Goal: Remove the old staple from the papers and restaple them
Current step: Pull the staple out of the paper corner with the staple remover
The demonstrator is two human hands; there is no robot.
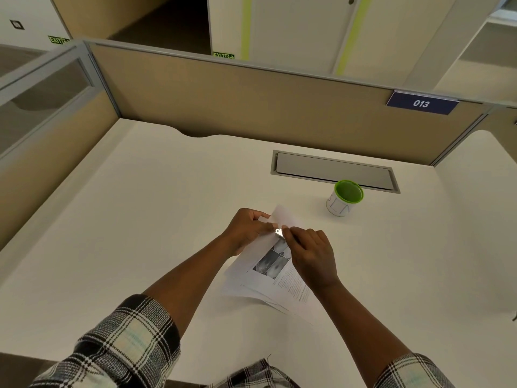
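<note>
A stack of printed papers (275,278) with grey photos lies on the white desk (156,219), its top corner lifted and folded back. My left hand (246,229) pinches that raised corner from the left. My right hand (313,253) grips a small shiny metal tool (279,233), likely a staple remover, and holds it against the papers' corner between both hands. The staple itself is too small to see.
A white cup with a green inside (344,198) stands to the right behind the papers. A grey cable-tray lid (333,170) is set into the desk further back. Tan partition walls (251,102) close the desk at the back and left.
</note>
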